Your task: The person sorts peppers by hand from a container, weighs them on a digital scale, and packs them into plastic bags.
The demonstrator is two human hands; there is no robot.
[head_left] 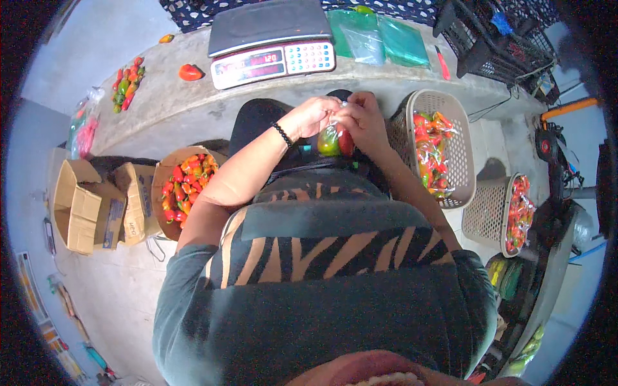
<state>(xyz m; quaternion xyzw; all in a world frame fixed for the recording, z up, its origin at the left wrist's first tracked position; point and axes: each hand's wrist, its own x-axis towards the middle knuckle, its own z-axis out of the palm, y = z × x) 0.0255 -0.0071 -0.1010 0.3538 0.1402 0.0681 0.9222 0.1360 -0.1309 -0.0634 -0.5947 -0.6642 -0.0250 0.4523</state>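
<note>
A clear plastic bag of peppers (335, 139), green and red, hangs between my knees. My left hand (314, 117) pinches its gathered neck from one side, a dark beaded bracelet on the wrist. From the other side my right hand (362, 122) grips the same neck, fingertips close to the left ones. Exactly how the fingers work the plastic is too small to tell. To my left stands a cardboard box of loose red and orange peppers (187, 186). A beige basket (463, 161) holding bagged peppers is close by my right forearm.
Ahead, a concrete ledge bears a digital scale (273, 61), green plastic bags (402, 42), a red-handled knife (442, 63), a single pepper (190, 72) and a pepper pile (127, 83). Black crates (476, 38) stand far right, a second basket (483, 212) nearer. Open cartons (84, 209) sit left.
</note>
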